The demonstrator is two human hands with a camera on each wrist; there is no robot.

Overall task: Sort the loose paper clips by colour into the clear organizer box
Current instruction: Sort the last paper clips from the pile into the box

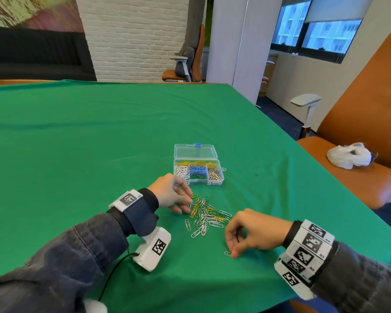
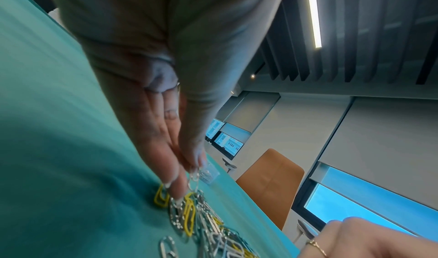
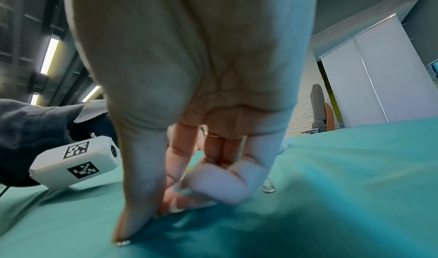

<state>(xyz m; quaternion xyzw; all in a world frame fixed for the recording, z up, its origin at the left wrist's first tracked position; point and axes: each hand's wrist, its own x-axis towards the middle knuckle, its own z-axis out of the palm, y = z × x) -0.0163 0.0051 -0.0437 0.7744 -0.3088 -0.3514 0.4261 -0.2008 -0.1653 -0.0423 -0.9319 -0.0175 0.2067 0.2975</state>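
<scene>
The clear organizer box stands open on the green cloth, holding yellow, white, blue, green and silver clips in separate compartments. In front of it lies a pile of loose paper clips, mixed yellow, white, green and silver. My left hand is at the pile's left edge next to a yellow clip; its thumb and fingers pinch a silver clip. My right hand is nearer me, right of the pile, fingers curled, thumb and forefinger pinching a single silver clip flat on the cloth.
Another silver clip lies alone beside my right hand. The box's lid lies open behind it. An orange chair carrying a white plastic bag stands off the table's right edge. Green cloth stretches left and far.
</scene>
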